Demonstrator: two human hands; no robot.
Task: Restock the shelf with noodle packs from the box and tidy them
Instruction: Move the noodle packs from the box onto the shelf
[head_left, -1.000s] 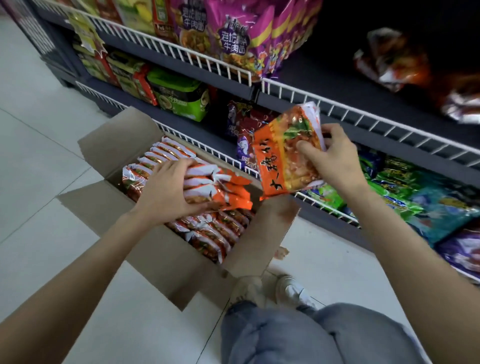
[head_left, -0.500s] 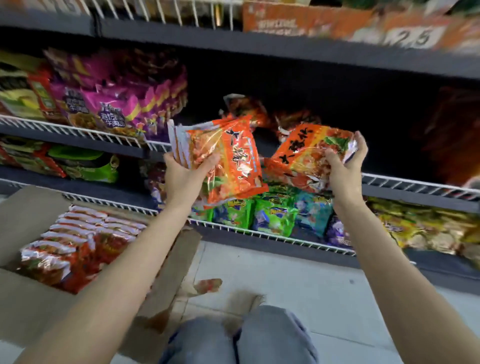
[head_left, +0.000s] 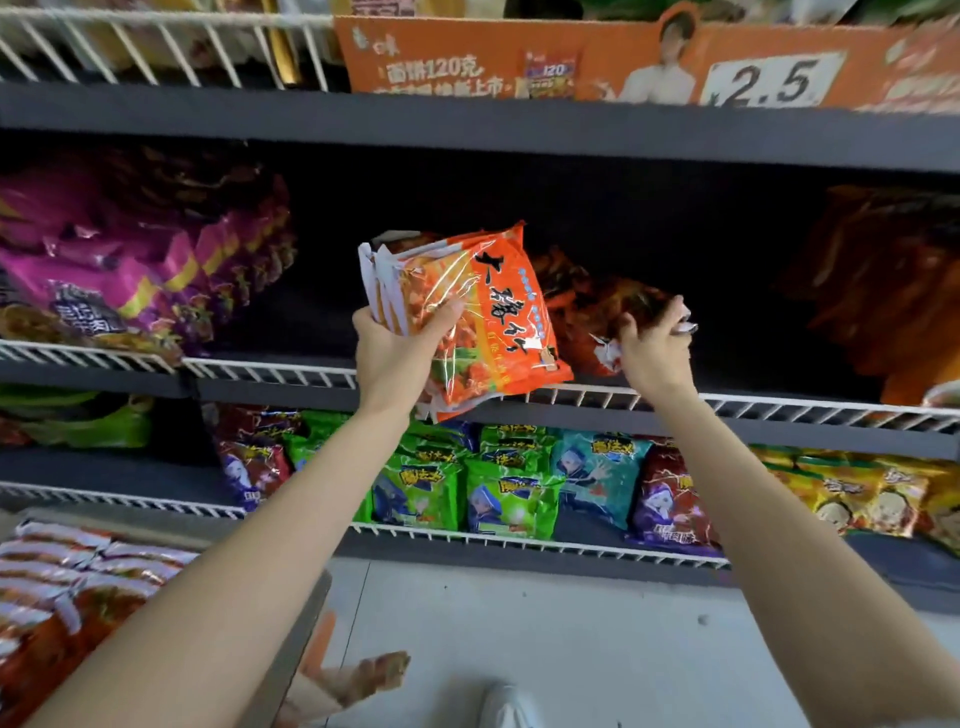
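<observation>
**Noodle packs going onto the middle shelf**

My left hand (head_left: 400, 348) grips a small stack of orange noodle packs (head_left: 467, 322), thumb across the clear front and fingers curled behind. I hold the stack tilted just in front of the white wire rail (head_left: 779, 408) of the middle shelf (head_left: 311, 387), its lower corner hanging past the rail.

My right hand (head_left: 652, 351) reaches over the rail into the dark shelf bay, its fingers curled round the crinkled end of another orange pack (head_left: 610, 312), which lies on the shelf just behind and to the right of the stack. More orange packs (head_left: 878, 291) stand in shadow at the far right of the same shelf, and purple packs (head_left: 135, 260) fill its left part.

At the lower left the open cardboard box (head_left: 291, 660) sits on the floor (head_left: 571, 623), with rows of orange-and-white packs (head_left: 67, 582) in it. On the shelf below are green, teal and purple snack bags (head_left: 498, 493). An orange price sign (head_left: 597, 62) reading 2.5 hangs on the shelf above. The toe of my shoe (head_left: 506, 706) shows at the bottom edge.
</observation>
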